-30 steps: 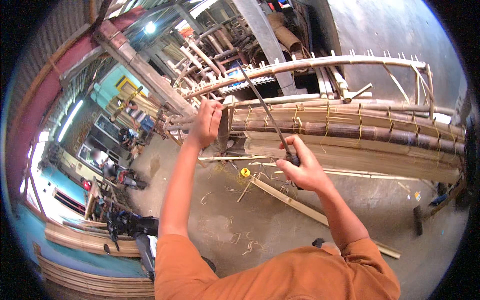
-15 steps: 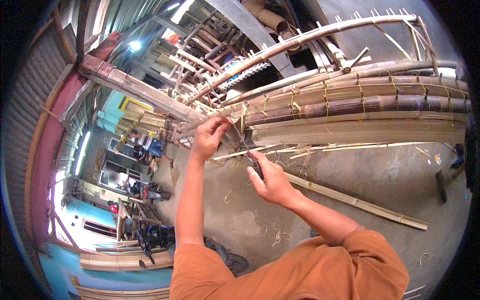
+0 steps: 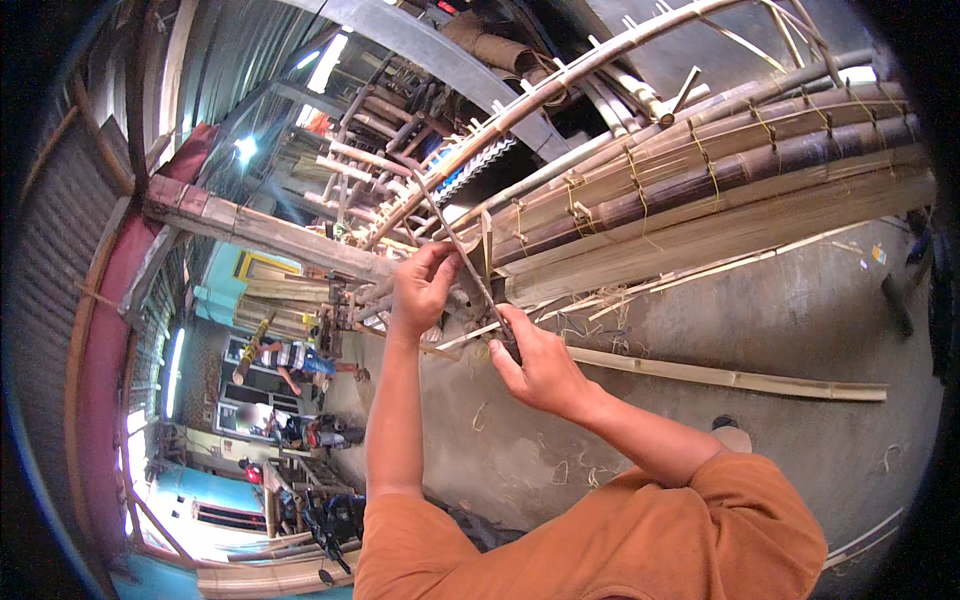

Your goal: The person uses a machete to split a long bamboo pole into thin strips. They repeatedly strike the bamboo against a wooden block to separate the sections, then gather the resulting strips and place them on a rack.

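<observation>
Right hand [image 3: 540,365] closed around lower end of long blade [image 3: 456,238], which slanted up-left beside bamboo panel [image 3: 740,175]. Left hand [image 3: 422,292] narrow, fingertips at blade; grip could not be told. Bamboo strip [image 3: 760,381] lay on floor [image 3: 640,440].

A grey, bare-looking floor [image 3: 800,450] carries a broad split-bamboo slat [image 3: 730,380]. Beyond the slat, thin pale strips [image 3: 690,276] run at an angle to it. Curled shavings [image 3: 560,472] lie on the near side of the slat; a small scrap [image 3: 878,254] lies beyond its right end. Two narrow lengths [image 3: 862,545] rest well nearer than that end.
</observation>
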A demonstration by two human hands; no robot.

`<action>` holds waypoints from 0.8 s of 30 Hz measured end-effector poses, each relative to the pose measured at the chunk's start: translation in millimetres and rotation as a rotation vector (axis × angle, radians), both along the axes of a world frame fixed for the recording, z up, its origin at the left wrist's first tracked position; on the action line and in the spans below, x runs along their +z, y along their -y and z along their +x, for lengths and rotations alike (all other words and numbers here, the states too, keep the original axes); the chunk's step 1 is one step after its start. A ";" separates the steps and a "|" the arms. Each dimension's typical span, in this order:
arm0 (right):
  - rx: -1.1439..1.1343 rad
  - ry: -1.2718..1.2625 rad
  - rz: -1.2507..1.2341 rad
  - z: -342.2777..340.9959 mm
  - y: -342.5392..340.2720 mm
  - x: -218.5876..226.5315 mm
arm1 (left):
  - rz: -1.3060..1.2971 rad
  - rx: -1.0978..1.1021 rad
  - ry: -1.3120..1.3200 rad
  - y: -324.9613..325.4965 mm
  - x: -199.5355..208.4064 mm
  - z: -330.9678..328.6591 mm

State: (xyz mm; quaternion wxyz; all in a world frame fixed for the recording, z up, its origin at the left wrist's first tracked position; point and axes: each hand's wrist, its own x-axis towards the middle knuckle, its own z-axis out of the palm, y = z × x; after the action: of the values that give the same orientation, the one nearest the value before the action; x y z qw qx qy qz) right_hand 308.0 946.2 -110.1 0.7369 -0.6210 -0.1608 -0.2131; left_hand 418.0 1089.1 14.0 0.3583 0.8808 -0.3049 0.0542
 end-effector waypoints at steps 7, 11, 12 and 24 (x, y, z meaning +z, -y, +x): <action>-0.009 -0.108 0.066 6.6 0.9 -4.3 | -0.028 -0.050 -0.063 0.7 -15.6 28.7; -0.009 -0.098 0.158 12.4 -0.7 -6.4 | 0.152 -0.102 0.155 9.1 23.5 37.6; -0.033 -0.077 0.182 17.1 0.6 -8.1 | 0.073 -0.105 0.222 30.1 50.0 30.2; -0.091 -0.099 0.101 18.7 12.9 -31.7 | 0.572 -0.192 0.537 124.2 70.1 71.5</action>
State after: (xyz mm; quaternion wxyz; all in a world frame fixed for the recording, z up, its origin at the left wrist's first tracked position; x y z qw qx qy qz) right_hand 326.7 933.3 -141.8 0.7638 -0.5996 -0.0849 -0.2232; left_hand 489.5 964.9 84.0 0.0097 0.8670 -0.4712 0.1617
